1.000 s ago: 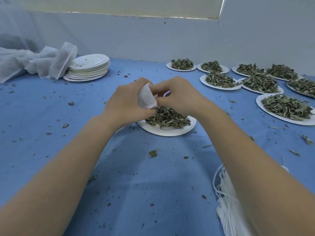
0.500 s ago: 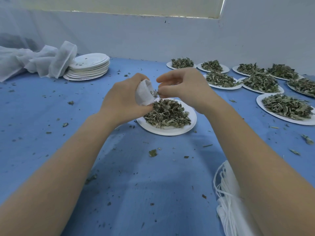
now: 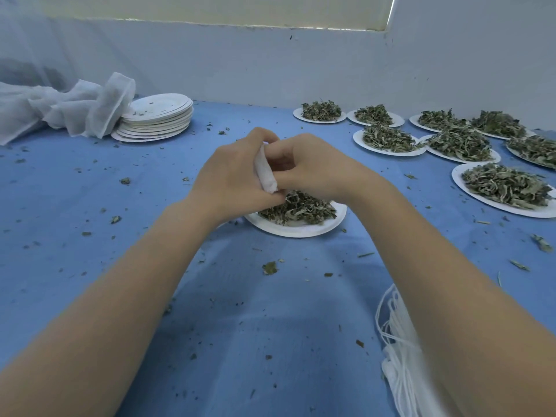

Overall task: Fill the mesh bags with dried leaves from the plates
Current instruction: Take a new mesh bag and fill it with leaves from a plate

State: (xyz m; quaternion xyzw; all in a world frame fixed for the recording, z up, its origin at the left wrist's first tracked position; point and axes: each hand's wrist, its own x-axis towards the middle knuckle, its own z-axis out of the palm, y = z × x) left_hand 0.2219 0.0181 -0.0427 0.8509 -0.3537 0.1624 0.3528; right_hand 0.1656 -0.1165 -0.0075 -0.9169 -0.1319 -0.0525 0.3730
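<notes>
The left hand (image 3: pixel 231 179) is gripping the limp mesh bag (image 3: pixel 264 173) while the right hand (image 3: pixel 313 173) is pinching at its mouth. It's looking feather-light (leaves (image 3: pixel 298 207) brittle, surely), so holding it by the rim seems wisest.

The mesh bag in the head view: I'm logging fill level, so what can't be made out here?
- Mesh bag: only a strip shows between the left hand and right hand; its mouth and contents are hidden.
- Right hand's fingertips: tucked behind the bag.
- White strings: covered by the right forearm and cut by the bottom edge.
</notes>
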